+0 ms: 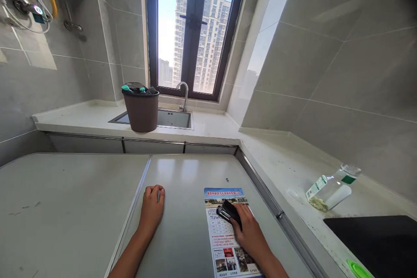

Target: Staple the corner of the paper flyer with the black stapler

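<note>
My right hand (246, 228) is closed around a black stapler (229, 213) with a shiny metal front. The stapler is over a printed flyer (218, 239) with a blue heading, text blocks and small photos; my hand and forearm cover part of its right side. My left hand (153, 203) rests on the light table (182, 243) to the left of the flyer, its fingers curled in and nothing visible in them. Just beyond the flyer's top edge lie a few tiny dark bits, perhaps staples (227, 179).
On the counter ahead, a brown bin (142, 110) stands in front of a sink (174, 118) with a faucet (184, 95). To the right are a tilted-looking clear jar (335, 189), a black panel (374, 243) and a green lid (358, 268). Thin dark scraps (26, 207) lie on the left tabletop.
</note>
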A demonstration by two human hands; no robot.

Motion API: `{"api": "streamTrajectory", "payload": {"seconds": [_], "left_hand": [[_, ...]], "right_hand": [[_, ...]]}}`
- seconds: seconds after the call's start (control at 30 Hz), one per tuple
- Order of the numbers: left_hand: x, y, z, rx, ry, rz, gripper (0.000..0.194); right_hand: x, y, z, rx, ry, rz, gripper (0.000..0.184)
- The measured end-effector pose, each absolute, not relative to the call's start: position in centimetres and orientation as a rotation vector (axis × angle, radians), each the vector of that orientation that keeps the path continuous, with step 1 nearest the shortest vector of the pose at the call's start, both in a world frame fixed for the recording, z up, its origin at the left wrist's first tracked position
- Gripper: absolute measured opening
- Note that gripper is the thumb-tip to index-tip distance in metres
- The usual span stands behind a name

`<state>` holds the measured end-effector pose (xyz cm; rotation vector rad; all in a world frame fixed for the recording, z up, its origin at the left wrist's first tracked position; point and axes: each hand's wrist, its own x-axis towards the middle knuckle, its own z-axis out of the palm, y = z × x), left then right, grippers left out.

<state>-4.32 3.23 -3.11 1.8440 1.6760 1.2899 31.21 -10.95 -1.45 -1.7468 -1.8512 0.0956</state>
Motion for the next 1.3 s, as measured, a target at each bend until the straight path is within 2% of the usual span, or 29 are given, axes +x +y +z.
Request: {"api": "streamTrajectory", "payload": {"seconds": [0.2, 0.33, 0.43, 0.57, 0.73, 1.3], "left_hand": [[-4.4, 3.3, -3.0, 1.874, 1.681, 1.274, 0.031], [-4.4, 3.1, -2.9, 1.87, 1.658, 1.25, 0.031], [-4.4, 3.0, -2.8, 1.864, 1.667, 1.248, 0.031], [-4.3, 2.8, -2.5, 1.862, 1.69, 1.237, 0.031], [-4.2, 2.6, -2.2, 1.851, 1.699, 1.247, 0.031], [-4.5, 2.6, -2.8, 1.85, 1.631, 1.276, 0.025]], "right_hand": [[31.9, -11.1, -1.0, -1.71, -1.816, 0.161, 0.038], [34.8, -9.6, -0.8, -1.658, -1.525, 0.147, 0.037], [37.8, -7.3, -1.1, -1.783, -1.376, 0.084, 0.038], [39.7, -4.9, -2.0, -2.009, -1.487, 0.116, 0.037], [39.0, -4.5, -3.1, -2.244, -1.555, 0.059, 0.023], [38.6, -4.3, -3.3, -2.247, -1.611, 0.032, 0.016]]}}
